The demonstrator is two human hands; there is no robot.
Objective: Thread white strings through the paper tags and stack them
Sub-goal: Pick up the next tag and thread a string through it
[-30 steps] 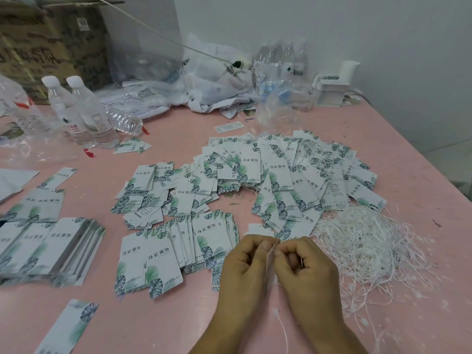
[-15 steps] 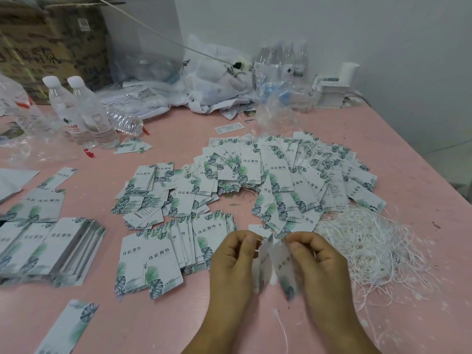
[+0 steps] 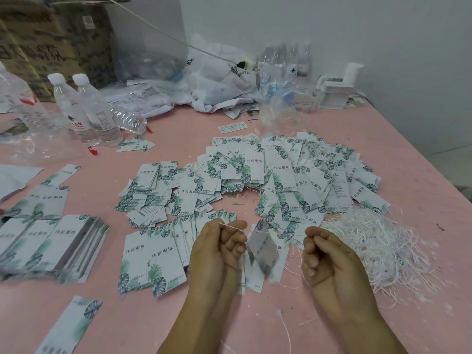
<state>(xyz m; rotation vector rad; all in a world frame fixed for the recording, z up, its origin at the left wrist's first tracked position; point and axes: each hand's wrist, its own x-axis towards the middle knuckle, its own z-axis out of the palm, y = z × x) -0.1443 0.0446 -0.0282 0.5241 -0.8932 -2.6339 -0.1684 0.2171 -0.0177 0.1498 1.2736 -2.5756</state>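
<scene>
One tag [image 3: 263, 247] hangs blurred between my two hands, above the near edge of the bench [image 3: 383, 159], threaded on a thin white string [image 3: 233, 228]. My left hand [image 3: 219, 249] pinches one end of that string between thumb and forefinger, the other fingers curled in. My right hand [image 3: 324, 256] is curled the same way, thumb pressed to forefinger; I take it to be pinching the other end, though the string there is too fine to make out. The tag is flat white card, oblong, printed with green leaves.

Just beyond my hands a fanned row of like tags [image 3: 158, 251] lies overlapped, and past it a loose heap of tags [image 3: 281, 175] spreads in an arc. A tangle of cut white strings [image 3: 370, 246] lies right of my right hand, touching the heap. A squared stack of tags [image 3: 51, 244] sits at the left. Clear plastic bottles [image 3: 86, 108] with white caps stand at the far left, a cardboard box [image 3: 51, 39] behind them.
</scene>
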